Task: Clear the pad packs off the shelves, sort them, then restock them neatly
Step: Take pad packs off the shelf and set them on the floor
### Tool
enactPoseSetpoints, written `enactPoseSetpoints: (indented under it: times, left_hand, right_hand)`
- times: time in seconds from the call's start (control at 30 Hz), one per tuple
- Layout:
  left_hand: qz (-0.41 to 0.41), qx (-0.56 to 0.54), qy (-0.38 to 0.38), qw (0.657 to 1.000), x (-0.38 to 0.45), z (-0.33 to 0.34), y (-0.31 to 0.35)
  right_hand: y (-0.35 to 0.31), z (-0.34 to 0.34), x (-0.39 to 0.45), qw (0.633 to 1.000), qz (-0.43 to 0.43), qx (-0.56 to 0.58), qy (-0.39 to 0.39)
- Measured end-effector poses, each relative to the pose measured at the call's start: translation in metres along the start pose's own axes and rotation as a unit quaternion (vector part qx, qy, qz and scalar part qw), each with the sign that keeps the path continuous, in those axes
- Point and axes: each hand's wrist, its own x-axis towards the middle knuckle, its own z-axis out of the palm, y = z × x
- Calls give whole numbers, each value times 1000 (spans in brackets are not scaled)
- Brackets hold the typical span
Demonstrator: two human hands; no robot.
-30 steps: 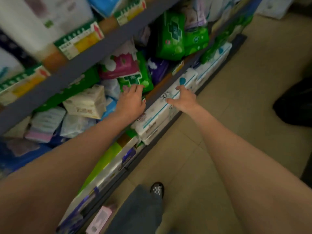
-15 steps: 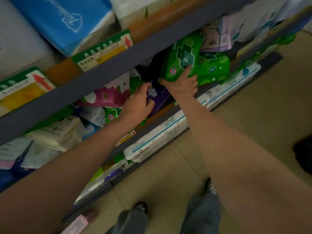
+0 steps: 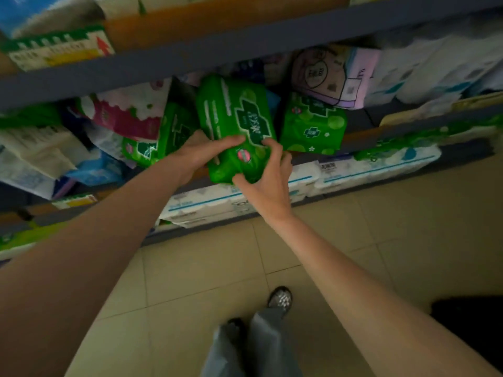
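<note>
At the front edge of the middle shelf (image 3: 381, 131), both hands are holding one green pad pack (image 3: 236, 126). The pack is standing tilted, its upper end leaning back under the grey shelf rail (image 3: 245, 47) above and its lower end projecting past the shelf lip over the floor. The left hand (image 3: 202, 151) is gripping the pack from the left side — the thumb is lying across the printed front, the fingers are hidden behind the pack. The right hand (image 3: 268, 178) is gripping the lower right corner, with curled fingertips pressing on the front face and the thumb hooking under the bottom edge.

Just beside the held pack, a second green pack (image 3: 313, 129) is sitting on the shelf to the right, and a third green pack (image 3: 163, 137) is leaning to the left, partly behind the left hand. A pink-and-white pack (image 3: 128, 115) is lying further left, and a pale pink pack (image 3: 334, 77) is resting behind the right-hand green one. White packs with blue stripes (image 3: 340, 172) are lining the bottom shelf below the hands. A price label with a red arrow (image 3: 60, 50) is hanging on the upper rail at left.

On the tiled floor (image 3: 353, 240), the person's grey trouser legs (image 3: 253, 346) and one patterned shoe (image 3: 280, 297) are showing — the other shoe is mostly hidden.
</note>
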Motion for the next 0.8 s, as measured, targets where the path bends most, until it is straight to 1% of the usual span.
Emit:
enactPoseSetpoints:
  times: [0.07,0.1,0.13,0.17,0.2,0.23,0.27,0.3,0.33,0.4,0.43,0.53,0.6,0.67,0.73,0.77,0.8]
  left_hand:
    - [-33,-36,35,998,-7,-1,-17]
    - [-48,-30,46,997,-12,-5,-27]
    - [-59,-14,51,997,-17,-9,-38]
    - [-63,8,56,996,-23,-14,-49]
    - [-68,25,63,995,-32,-18,-58]
    - [-73,36,65,995,-39,-20,-65]
    - [-82,38,56,994,-47,-20,-69]
    - [-93,35,43,994,-54,-19,-74]
    - [-100,32,30,994,-59,-16,-76]
    - [-102,23,7,995,-67,-7,-79]
    - [-105,21,-2,994,-70,-2,-80]
    - [-141,20,-12,990,-70,17,-87]
    - [-147,8,-10,989,-69,36,-85]
    - [-154,-14,-5,988,-69,54,-85]
    - [-159,-34,-2,987,-71,68,-83]
    - [-167,-41,2,985,-73,73,-82]
    - [-175,-43,3,984,-75,76,-81]
  right_hand:
    - [7,-15,-5,991,-26,-31,-124]
    - [11,-25,-4,979,-32,-61,-192]
    - [14,-35,-1,965,-41,-106,-235]
    - [18,-44,5,958,-56,-154,-234]
    - [22,-53,13,958,-71,-199,-196]
    - [26,-61,23,954,-85,-253,-140]
    - [30,-67,33,938,-100,-318,-93]
    - [34,-73,42,912,-116,-388,-64]
    - [40,-78,51,880,-132,-453,-54]
    - [51,-87,72,819,-164,-546,-62]
    - [55,-90,81,798,-175,-572,-74]
    - [72,-96,106,759,-209,-608,-100]
    - [84,-104,117,735,-232,-630,-99]
    - [89,-113,124,720,-263,-635,-94]
    - [83,-122,133,718,-291,-626,-91]
    - [77,-127,135,725,-297,-613,-100]
    - [70,-131,137,742,-304,-588,-104]
